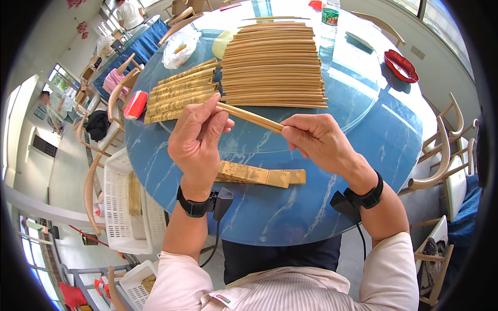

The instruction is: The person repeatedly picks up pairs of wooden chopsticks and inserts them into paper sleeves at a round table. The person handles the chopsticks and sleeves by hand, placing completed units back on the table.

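Observation:
A pair of wooden chopsticks [252, 118] spans the space between my two hands, above the near side of the blue table. My left hand [196, 136] pinches the left end between thumb and fingers. The other end is gripped by my right hand [320, 139]. Below them, a few flat gold paper sleeves [259, 173] lie on the table, partly behind my left wrist. Beyond my hands, many loose chopsticks [272, 65] are laid side by side in a wide stack. Left of that stack, several gold sleeves [181, 93] form a slanting row.
The round marble-patterned table [249, 217] carries a plastic bag [180, 49], a red-and-white packet [136, 105], a water bottle [329, 28] and a red dish [401, 66]. A white crate [122, 202] stands at lower left. Wooden chairs [441, 150] surround the table; other people are far left.

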Tool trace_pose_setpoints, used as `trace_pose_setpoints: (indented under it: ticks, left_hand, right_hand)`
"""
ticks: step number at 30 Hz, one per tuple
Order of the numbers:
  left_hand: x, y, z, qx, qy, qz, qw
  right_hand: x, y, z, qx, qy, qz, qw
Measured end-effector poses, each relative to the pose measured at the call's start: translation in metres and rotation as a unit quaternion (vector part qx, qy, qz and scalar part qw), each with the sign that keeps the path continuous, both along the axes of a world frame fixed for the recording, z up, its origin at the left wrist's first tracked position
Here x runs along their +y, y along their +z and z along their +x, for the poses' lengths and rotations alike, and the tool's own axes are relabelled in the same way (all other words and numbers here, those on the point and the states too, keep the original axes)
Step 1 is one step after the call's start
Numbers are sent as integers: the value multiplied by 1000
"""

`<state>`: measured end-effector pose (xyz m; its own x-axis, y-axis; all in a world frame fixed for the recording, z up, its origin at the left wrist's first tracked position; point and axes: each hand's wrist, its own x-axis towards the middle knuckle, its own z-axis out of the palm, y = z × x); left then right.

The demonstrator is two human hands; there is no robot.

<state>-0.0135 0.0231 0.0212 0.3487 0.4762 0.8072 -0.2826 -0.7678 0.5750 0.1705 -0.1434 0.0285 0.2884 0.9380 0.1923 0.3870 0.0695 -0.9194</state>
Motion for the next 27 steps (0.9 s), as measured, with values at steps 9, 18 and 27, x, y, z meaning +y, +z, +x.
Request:
trace_pose_setpoints:
  ticks: [9,18,27]
  left_hand:
    - [-9,6,2,25,-44,-135,990]
    - [-37,-4,-9,463,-120,154,865]
    - [-33,-11,-8,522,-102,192,825]
  right_hand:
    - [8,-22,12,-130,-62,129,981]
    - [3,6,18,163,-133,299,931]
    - [13,-13,25,131,-108,263,950]
